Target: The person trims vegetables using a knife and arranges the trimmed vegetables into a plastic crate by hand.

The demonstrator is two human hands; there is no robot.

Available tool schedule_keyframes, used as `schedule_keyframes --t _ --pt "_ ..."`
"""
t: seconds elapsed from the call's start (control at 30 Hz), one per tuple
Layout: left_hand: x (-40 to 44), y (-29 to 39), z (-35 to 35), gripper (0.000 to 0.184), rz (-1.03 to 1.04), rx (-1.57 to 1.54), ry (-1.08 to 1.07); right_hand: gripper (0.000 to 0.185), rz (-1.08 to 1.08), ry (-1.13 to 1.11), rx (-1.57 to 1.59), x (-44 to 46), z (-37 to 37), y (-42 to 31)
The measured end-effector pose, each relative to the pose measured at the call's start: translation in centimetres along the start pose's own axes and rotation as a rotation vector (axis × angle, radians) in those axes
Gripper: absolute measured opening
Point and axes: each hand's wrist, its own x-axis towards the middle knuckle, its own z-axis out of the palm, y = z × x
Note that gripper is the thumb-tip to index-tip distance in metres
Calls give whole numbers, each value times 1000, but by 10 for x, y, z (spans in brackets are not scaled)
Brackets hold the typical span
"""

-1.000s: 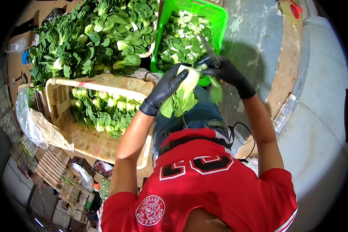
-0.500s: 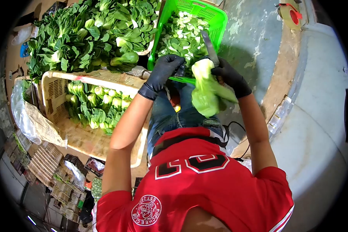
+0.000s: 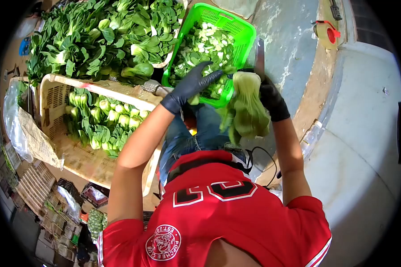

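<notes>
My black-gloved left hand is over the near edge of the green basket, thumb and fingers apart. Bits of green leaf show by its fingertips and under its palm. My right hand, also gloved, is closed at the basket's right side. From its grip a knife points up, blade away from me. A bok choy hangs in the same hand, base up and leaves down, somewhat blurred. Cut leaves and stalk pieces lie in the basket.
A large heap of bok choy fills a crate at the back left. Below it, a cream crate holds trimmed bok choy in rows. A red tape dispenser lies at the far right. Plastic wrap hangs at the left.
My left hand has opened from a closed grip and reached right, towards the bok choy. The right hand has moved slightly down, and the knife now stands more upright.
</notes>
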Motion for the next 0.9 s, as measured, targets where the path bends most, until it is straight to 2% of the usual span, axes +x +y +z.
schedule_keyframes --t 0.03,0.07,0.1,0.13,0.17,0.2,0.23,0.3,0.33,0.37,0.4,0.43,0.47,0.5,0.53,0.57,0.6,0.63,0.7,0.73,0.77,0.8,0.83,0.87,0.9 --pt "-9 21 -4 61 -111 -241 -140 66 78 22 -120 1 0 2" --pt "-20 13 6 53 -397 -833 -297 61 151 30 -238 6 -1 4" --pt "-40 29 0 48 -488 -1088 -402 56 218 20 -352 16 4 6" --pt "-54 22 -2 48 -449 -1049 -303 56 210 -72 -437 24 22 2" --pt "-68 16 -4 51 -413 -1003 -206 54 120 -123 -782 37 32 6" --pt "-80 26 -12 55 -356 -1031 -56 53 -147 -144 -873 46 43 16" --pt "-80 -7 -18 56 -277 -968 -2 56 -54 -133 -715 51 65 11" --pt "-92 -27 -67 57 -80 -1205 404 47 71 -92 -667 67 78 9" --pt "-96 -59 -119 55 -138 -1174 404 37 83 29 -704 75 81 15" --pt "-103 -39 -169 54 -1 -1163 578 33 107 96 -596 77 89 15" --pt "-102 -45 -232 57 51 -1076 669 30 100 74 -568 78 91 16" --pt "-106 -28 -293 59 166 -1022 661 30 52 66 -589 83 89 24" --pt "-108 -18 -348 63 308 -932 834 29 82 53 -608 86 91 26" --pt "-116 13 -392 65 405 -925 867 28 121 45 -631 87 92 28" --pt "-129 -14 -451 79 403 -945 980 27 93 25 -643 87 94 33" --pt "-144 -11 -470 82 473 -854 1104 28 104 19 -671 87 91 37" --pt "-162 6 -466 79 460 -646 1213 30 109 41 -708 85 100 35" --pt "-177 -11 -468 60 550 -538 1221 31 131 63 -751 83 112 33" --pt "-203 -40 -454 43 408 -427 1219 35 230 45 -801 86 108 38" --pt "-210 -55 -425 28 307 -323 1325 34 264 42 -818 86 107 42" --pt "-224 -78 -399 24 135 -68 1277 33 284 39 -829 89 109 47" --pt "-235 -150 -389 24 20 238 1235 34 306 42 -834 92 110 51" --pt "-242 -188 -352 25 -215 380 1167 34 328 49 -840 93 111 55" --pt "-246 -227 -319 23 -281 331 1033 35 351 57 -847 94 111 60" --pt "-252 -274 -291 22 -326 543 854 35 364 58 -838 95 111 64"
